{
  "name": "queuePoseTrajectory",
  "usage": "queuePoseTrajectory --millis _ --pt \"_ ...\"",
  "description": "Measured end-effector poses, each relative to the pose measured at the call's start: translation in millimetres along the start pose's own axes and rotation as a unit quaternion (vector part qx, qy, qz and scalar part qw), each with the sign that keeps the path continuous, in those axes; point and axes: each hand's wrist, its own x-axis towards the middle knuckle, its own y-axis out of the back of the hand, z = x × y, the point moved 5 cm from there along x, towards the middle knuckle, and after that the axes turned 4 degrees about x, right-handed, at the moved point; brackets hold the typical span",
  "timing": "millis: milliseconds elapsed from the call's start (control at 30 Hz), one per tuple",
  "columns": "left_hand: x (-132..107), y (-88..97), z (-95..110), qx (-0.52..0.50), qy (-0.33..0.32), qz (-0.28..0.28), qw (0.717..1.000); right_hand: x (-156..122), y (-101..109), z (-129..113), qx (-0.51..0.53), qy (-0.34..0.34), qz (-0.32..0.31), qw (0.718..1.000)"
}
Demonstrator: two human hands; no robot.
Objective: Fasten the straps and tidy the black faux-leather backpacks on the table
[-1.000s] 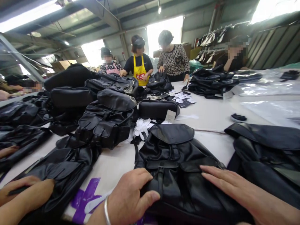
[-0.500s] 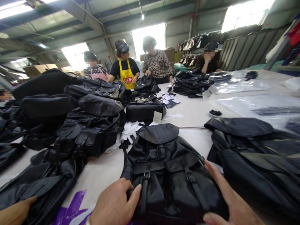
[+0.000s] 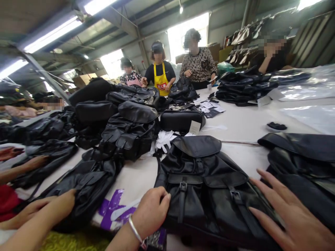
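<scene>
A black backpack [image 3: 195,170] with a flap and two buckled front pockets lies on the table before me. My left hand [image 3: 151,212], with a silver bracelet at the wrist, is closed on the backpack's left side edge, thumb on top. My right hand [image 3: 288,209] is open at the backpack's right side. Its fingers are spread and lie against or just over that side; whether they press on it I cannot tell. Another black backpack [image 3: 306,181] lies beyond my right hand, partly cut off by the frame.
At left, a co-worker's hands [image 3: 56,209] touch another black backpack [image 3: 86,181]; a further person's hand [image 3: 36,163] is behind. Piled black bags [image 3: 95,109], white paper strips [image 3: 165,139] and purple tape [image 3: 112,209] lie nearby. Several people stand across the table [image 3: 243,122].
The view has swung left, so things appear further right and more co-workers' hands show. My right hand's fingers have spread and its thumb has shifted up. My left hand stays at the backpack's edge.
</scene>
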Motion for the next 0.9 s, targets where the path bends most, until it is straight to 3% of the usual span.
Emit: queuePoseTrajectory --millis 67,133,200,333,467,567,700,900 --pt "-3.0 -1.5 -6.3 -0.042 0.01 0.056 0.997 5.4 3.5 -17.7 -0.095 0.139 -0.013 0.986" --pt "-7.5 -6.5 -15.9 -0.105 0.022 0.116 0.987 10.7 1.2 -44.7 -0.114 0.284 -0.105 0.946" --pt "-12.5 -14.0 -25.5 -0.161 0.032 0.158 0.974 22.5 0.9 -73.8 -0.079 0.342 -0.186 0.918" --pt "-18.0 -23.5 -34.4 -0.201 0.036 0.179 0.962 68.6 -14.2 -121.1 -0.053 0.235 -0.29 0.926" --pt "-15.2 -22.5 -35.7 -0.215 0.03 0.164 0.962 101.3 -57.2 -141.9 -0.16 0.21 -0.394 0.88" --pt "-11.8 -21.8 -37.6 -0.216 0.029 0.152 0.964 120.2 -81.5 -137.9 -0.246 0.18 -0.397 0.866" --pt "-8.3 -23.9 -40.4 -0.217 0.023 0.128 0.967 132.6 -95.1 -132.6 -0.284 0.198 -0.397 0.85" --pt "-3.5 -23.5 -40.6 -0.215 0.02 0.095 0.972 149.0 -98.4 -110.0 -0.218 0.106 -0.334 0.911"
